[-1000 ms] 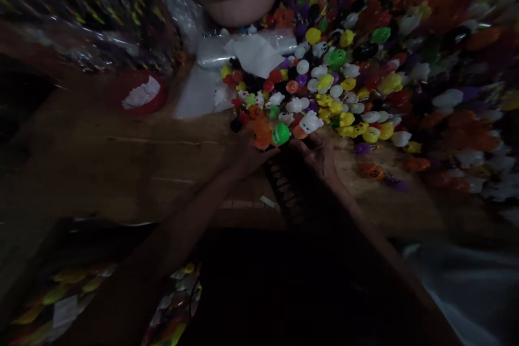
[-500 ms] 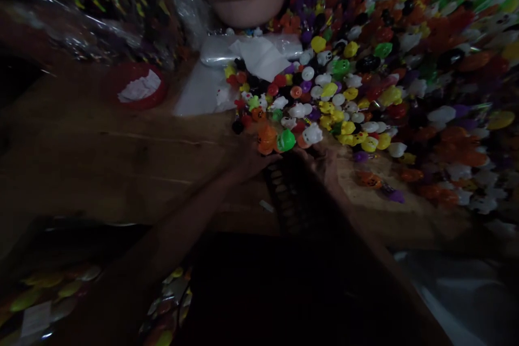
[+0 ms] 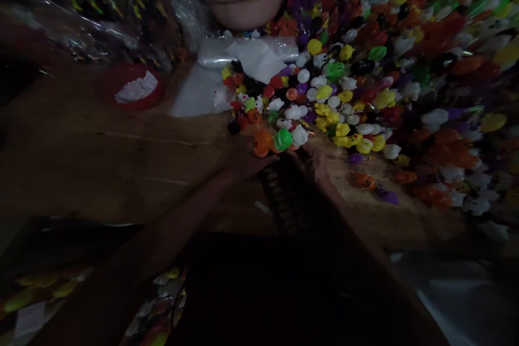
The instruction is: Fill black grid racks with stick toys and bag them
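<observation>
In the dim light, my left hand (image 3: 249, 161) is closed around a small bunch of plastic toy figures. An orange pumpkin figure (image 3: 263, 142) and a green figure (image 3: 283, 140) show above its fingers. My right hand (image 3: 314, 165) is just to the right, its fingers pinched together beside a white figure (image 3: 300, 135) that sits against the green one. Whatever lies below the figures is lost in shadow. Beneath the hands, a dark strip with a row of openings (image 3: 278, 189) lies on the wooden table (image 3: 154, 157).
Figures in many colours (image 3: 344, 113) are heaped at the right and back. A pink basin (image 3: 251, 8) stands behind, near a clear plastic roll (image 3: 214, 54). To the left are a red dish (image 3: 140, 98) with paper and a clear bag (image 3: 133, 38) of figures.
My right hand has moved left, bringing the white figure against the green one in the left hand's bunch. My left hand stays almost in place; the whole view shifts slightly.
</observation>
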Action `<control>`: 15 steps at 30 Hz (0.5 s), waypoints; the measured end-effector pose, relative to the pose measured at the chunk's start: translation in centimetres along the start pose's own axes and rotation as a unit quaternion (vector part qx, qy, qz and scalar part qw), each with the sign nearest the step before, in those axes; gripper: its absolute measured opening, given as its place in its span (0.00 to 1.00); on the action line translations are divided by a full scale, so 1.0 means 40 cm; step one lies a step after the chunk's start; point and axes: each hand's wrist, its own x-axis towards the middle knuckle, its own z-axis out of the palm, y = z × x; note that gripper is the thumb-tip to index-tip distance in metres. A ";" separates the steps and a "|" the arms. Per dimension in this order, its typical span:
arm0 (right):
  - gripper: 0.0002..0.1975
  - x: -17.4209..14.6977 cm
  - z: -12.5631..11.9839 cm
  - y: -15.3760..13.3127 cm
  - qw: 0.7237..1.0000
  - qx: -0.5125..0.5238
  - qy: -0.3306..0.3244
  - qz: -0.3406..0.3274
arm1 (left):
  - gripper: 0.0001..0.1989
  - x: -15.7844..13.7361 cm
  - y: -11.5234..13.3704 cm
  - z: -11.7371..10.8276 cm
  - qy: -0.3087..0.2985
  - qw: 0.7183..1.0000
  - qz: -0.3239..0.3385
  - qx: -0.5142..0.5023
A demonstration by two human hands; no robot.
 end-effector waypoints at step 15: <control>0.15 0.019 -0.018 0.007 0.993 -0.010 -0.091 -0.071 | 0.18 -0.004 -0.047 0.024 0.056 0.997 -0.013 0.043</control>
